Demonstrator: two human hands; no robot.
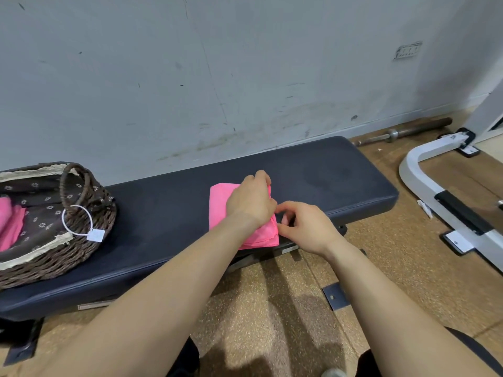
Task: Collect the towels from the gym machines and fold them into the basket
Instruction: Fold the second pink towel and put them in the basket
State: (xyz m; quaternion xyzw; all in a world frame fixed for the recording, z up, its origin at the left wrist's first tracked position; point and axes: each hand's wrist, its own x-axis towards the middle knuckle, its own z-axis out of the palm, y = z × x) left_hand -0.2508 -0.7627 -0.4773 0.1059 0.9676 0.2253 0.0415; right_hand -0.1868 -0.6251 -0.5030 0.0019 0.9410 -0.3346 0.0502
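From my seat I see the pink towel (220, 202) lying part-folded, a thick pad of several layers, on the dark padded bench (163, 213), a little right of the frame's centre and close to the bench's near edge. My left hand (251, 198) lies on top of it with the fingers curled down over the far right edge, and I read that as a hold on the cloth. My right hand (304, 227) comes in from the lower right and pinches the near right corner between thumb and forefinger. The wicker basket (89, 235) stands at the left end of the same bench, well apart from the towel, with a flowered lining, a white tag (95, 235) looped on its handle and another pink cloth (9, 221) already inside. I judge the towel light, soft and limp: it has no stiffness of its own, so the layers will slide and sag open if I lift it by one corner. The fabric looks thin and fairly smooth, so the folds may creep against the slick bench cover. I would take hold at the two ends of the folded edge, pinching through all the layers together, and carry it flat with a palm beneath it. A bar (408, 130) lies on the floor by the wall in the upper right, and a white machine frame (424, 183) sits at the right edge, neither in my way.
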